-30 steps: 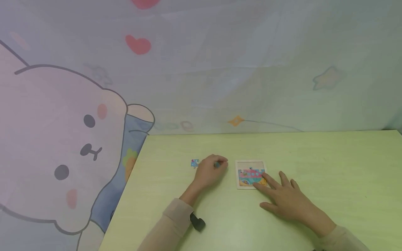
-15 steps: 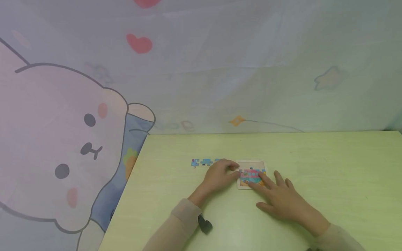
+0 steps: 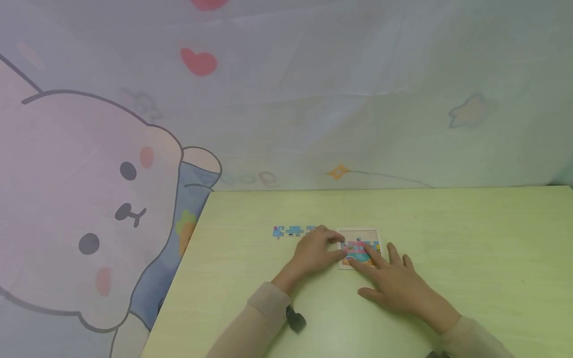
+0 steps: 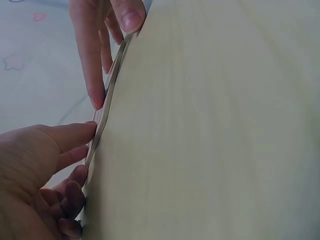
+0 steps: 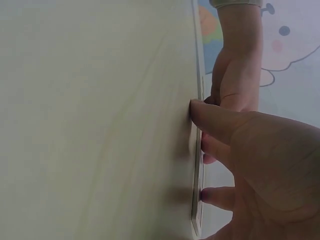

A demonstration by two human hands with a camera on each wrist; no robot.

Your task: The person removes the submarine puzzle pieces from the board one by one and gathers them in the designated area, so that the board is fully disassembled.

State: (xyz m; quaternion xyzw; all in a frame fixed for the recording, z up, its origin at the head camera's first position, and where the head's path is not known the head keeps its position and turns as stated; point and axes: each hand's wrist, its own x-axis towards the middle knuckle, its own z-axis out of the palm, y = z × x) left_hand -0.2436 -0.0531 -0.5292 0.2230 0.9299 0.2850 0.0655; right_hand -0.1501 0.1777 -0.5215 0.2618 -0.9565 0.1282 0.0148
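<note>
Since a second ago, the right hand [image 3: 396, 286] has slid left over the puzzle frame [image 3: 364, 234], fingers spread apart; the left hand [image 3: 315, 252] has reached its left edge, thumb and forefinger apart, any grip unclear. Left of the frame lie three blue pieces [image 3: 294, 231] on the pale yellow-green table [image 3: 483, 258]; beyond it hangs a cartoon-printed backdrop [image 3: 313, 99]. Wrist views show the frame's thin side, only the head view its coloured face.

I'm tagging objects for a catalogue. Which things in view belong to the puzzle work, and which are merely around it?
Part of the work:
puzzle tray
fitted puzzle pieces
loose puzzle pieces
left hand
right hand

Merely around it:
table
printed backdrop
dark object at the left cuff
</note>
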